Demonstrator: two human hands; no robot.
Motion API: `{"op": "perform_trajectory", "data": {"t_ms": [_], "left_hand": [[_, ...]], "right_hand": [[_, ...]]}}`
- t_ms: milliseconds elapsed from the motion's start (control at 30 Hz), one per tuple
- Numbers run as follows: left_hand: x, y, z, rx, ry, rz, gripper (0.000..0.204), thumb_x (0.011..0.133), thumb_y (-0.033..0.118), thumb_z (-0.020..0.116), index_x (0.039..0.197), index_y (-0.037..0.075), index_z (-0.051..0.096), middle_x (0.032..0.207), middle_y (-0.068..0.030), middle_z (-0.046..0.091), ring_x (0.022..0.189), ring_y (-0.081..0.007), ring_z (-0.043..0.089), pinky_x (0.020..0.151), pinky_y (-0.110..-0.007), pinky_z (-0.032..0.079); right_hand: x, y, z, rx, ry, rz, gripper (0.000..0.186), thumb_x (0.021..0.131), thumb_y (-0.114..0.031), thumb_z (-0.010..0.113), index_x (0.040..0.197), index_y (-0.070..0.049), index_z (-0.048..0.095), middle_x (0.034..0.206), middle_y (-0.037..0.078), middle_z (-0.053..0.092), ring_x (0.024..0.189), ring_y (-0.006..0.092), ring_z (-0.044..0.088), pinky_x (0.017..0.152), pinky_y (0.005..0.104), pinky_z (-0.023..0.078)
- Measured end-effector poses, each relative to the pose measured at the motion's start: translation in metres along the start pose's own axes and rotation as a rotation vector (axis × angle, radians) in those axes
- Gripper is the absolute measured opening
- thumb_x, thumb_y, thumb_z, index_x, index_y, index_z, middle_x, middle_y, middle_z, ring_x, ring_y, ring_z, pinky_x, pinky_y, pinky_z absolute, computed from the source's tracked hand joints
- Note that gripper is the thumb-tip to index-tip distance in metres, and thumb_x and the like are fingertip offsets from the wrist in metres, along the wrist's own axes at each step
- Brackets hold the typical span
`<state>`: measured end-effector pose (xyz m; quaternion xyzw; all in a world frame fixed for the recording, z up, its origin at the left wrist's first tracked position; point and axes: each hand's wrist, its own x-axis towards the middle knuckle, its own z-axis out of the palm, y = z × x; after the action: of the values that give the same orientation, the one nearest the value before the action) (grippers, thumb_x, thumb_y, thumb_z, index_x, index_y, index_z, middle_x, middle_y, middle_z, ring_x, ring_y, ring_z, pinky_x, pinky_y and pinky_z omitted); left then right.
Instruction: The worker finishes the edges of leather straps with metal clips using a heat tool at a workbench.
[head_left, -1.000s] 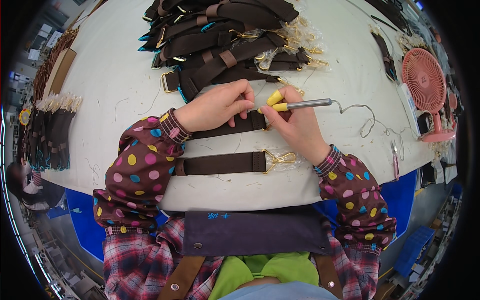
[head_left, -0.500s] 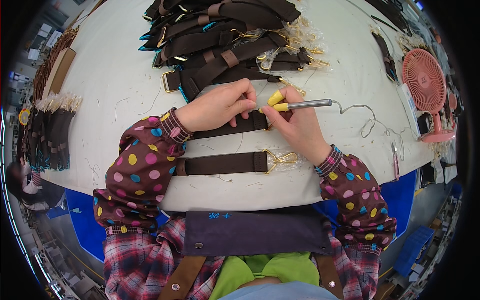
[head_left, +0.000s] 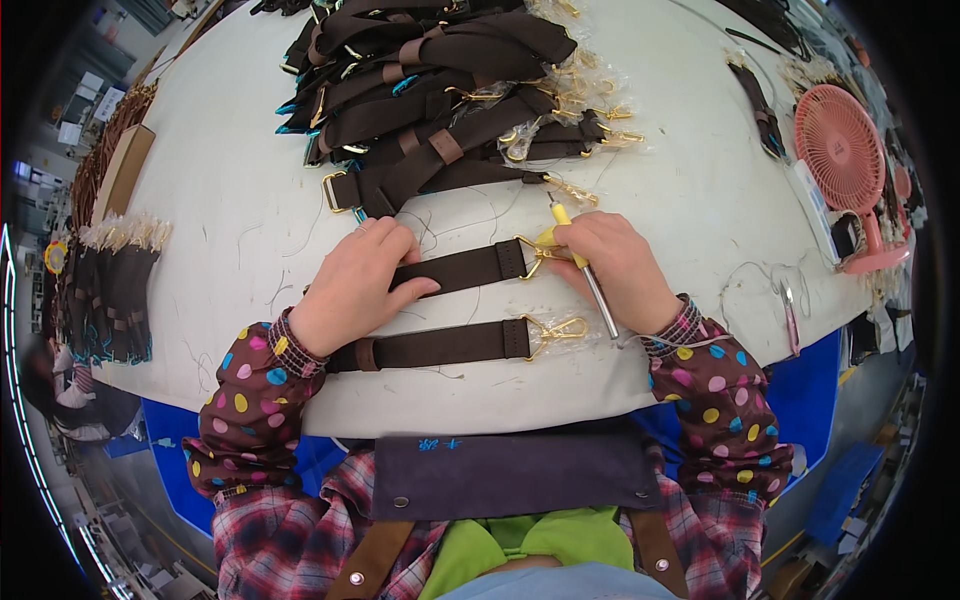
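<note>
My left hand (head_left: 358,285) is closed on a dark brown webbing strap (head_left: 465,271), its thumb along the lower edge. The strap's stitched end carries a gold clasp (head_left: 528,258). In my right hand (head_left: 615,265) is a corded pen-shaped tool (head_left: 598,296) with a yellow grip and silver handle. Its thin tip points up and away from me, and the handle slants down to the right. A yellow cover shows at a fingertip beside the clasp; whether that finger grips the clasp is hidden. Nearer me lies a second brown strap (head_left: 450,346), its gold snap hook in clear plastic.
A heap of brown straps (head_left: 430,100) with gold hardware lies at the far middle. More straps (head_left: 105,290) hang at the left edge. At right stand a pink fan (head_left: 840,150) and small snips (head_left: 790,312). Loose threads are scattered over the white tabletop (head_left: 230,350).
My left hand has moved left and nearer me, down along the strap. My right hand has turned the tool from lying sideways to tip-up, and its cord now runs by my wrist.
</note>
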<state>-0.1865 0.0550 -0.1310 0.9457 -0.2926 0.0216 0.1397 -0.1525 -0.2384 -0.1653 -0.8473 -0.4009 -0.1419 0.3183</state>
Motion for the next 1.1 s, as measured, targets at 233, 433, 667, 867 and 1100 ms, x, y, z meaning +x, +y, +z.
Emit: {"op": "perform_trajectory", "data": {"t_ms": [233,433,667,867,1100], "left_hand": [[-0.002,0.008,-0.031,-0.389,-0.229,-0.182,0.021,0.087,0.022,0.066,0.091,0.007,0.052,0.075,-0.0097,0.061,0.066,-0.0284,0.061,0.06,-0.037,0.047],[-0.005,0.01,-0.032,-0.206,-0.165,0.023,0.026,0.084,0.023,0.068,0.101,0.009,0.056,0.095,-0.0078,0.057,0.086,-0.0259,0.061,0.07,-0.037,0.05],[0.066,-0.01,-0.013,0.147,0.323,0.049,0.045,0.078,0.009,0.067,0.119,0.013,0.05,0.114,-0.0101,0.051,0.091,-0.0296,0.058,0.071,-0.037,0.051],[0.054,0.012,-0.045,-0.131,0.246,-0.067,0.043,0.077,-0.003,0.055,0.118,0.012,0.051,0.11,-0.0099,0.052,0.094,-0.0315,0.058,0.076,-0.039,0.05],[-0.006,-0.033,-0.052,-0.172,-0.208,-0.027,0.042,0.074,0.003,0.07,0.114,0.009,0.057,0.107,-0.0104,0.054,0.104,-0.0287,0.055,0.09,-0.036,0.045]], "right_hand": [[-0.008,-0.026,-0.024,0.086,-0.139,0.044,0.024,0.078,-0.005,0.067,0.098,-0.007,0.056,0.086,0.009,0.06,0.083,0.0274,0.057,0.071,0.037,0.046],[-0.038,-0.048,-0.023,0.18,-0.216,0.017,0.026,0.077,-0.01,0.071,0.097,-0.006,0.056,0.087,0.009,0.06,0.082,0.028,0.057,0.072,0.0379,0.047],[-0.013,-0.033,-0.044,0.075,-0.004,0.044,0.029,0.075,-0.007,0.074,0.099,-0.004,0.058,0.084,0.011,0.06,0.078,0.0278,0.058,0.068,0.035,0.048],[-0.011,-0.01,-0.054,-0.049,0.262,0.148,0.027,0.075,0.001,0.073,0.099,-0.002,0.062,0.086,0.011,0.062,0.079,0.0229,0.062,0.072,0.0296,0.049],[-0.01,-0.007,-0.034,0.016,0.199,0.116,0.027,0.074,0.0,0.074,0.098,-0.003,0.06,0.086,0.012,0.062,0.078,0.0263,0.061,0.071,0.031,0.049]]}}
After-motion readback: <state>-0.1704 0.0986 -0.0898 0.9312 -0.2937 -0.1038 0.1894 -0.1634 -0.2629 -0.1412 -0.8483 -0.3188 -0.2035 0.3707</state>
